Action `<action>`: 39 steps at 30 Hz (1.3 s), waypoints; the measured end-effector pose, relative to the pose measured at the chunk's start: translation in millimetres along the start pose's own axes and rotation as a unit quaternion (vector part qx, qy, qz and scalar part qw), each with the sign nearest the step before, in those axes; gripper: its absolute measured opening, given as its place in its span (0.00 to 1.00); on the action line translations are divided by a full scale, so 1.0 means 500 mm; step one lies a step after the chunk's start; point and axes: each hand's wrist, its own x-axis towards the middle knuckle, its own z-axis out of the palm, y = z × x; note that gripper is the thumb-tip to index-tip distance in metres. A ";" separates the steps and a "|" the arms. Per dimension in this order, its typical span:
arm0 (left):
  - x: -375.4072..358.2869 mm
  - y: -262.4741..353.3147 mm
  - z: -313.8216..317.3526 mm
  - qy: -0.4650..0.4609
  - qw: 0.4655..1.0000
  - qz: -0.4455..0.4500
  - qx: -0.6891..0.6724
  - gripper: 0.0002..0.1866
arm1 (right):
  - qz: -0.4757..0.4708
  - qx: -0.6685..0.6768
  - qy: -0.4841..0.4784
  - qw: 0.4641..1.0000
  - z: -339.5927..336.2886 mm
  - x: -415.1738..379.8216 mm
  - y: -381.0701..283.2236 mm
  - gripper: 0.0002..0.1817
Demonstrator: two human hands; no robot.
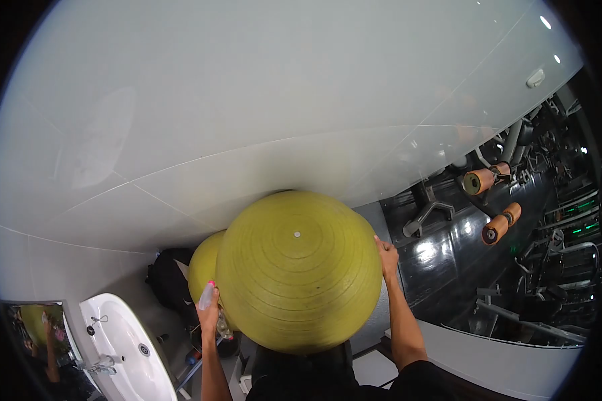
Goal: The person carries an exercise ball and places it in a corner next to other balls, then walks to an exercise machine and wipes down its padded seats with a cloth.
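Observation:
A large yellow-green exercise ball [299, 274] with ridged rings and a small white plug fills the middle of the view, close in front of my body. My right hand [386, 256] rests against its right side, fingers partly hidden at the ball's edge. On the left side my left hand [208, 309] is closed around a small clear bottle [207, 295] with a pink top, held beside the ball. A second yellow ball [202, 267] shows partly behind the large one, to the left.
A white washbasin [127, 347] and a mirror [50, 334] are at lower left. Beside the balls lies a black bag [170, 277]. A pale tiled wall [247, 80] stands ahead. Gym machines with orange rollers [481, 180] are at right.

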 end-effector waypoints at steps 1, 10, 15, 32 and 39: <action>0.000 0.002 0.002 0.000 1.000 0.000 0.000 0.22 | -0.035 -0.034 0.047 0.998 -0.008 -0.006 -0.003 0.25; 0.009 0.037 0.046 -0.052 0.997 0.048 0.010 0.18 | -0.228 -0.002 0.142 0.963 -0.086 -0.135 -0.144 0.12; -0.023 0.082 0.049 -0.011 0.987 0.146 0.065 0.17 | -0.331 -0.037 0.098 0.938 -0.110 -0.235 -0.226 0.18; -0.026 0.100 0.114 -0.114 0.957 0.209 0.166 0.22 | -0.216 -0.259 -0.152 0.929 -0.020 -0.261 -0.251 0.41; 0.021 0.097 0.121 -0.061 0.964 0.221 0.133 0.21 | -0.261 -0.245 -0.066 0.932 0.021 -0.249 -0.276 0.39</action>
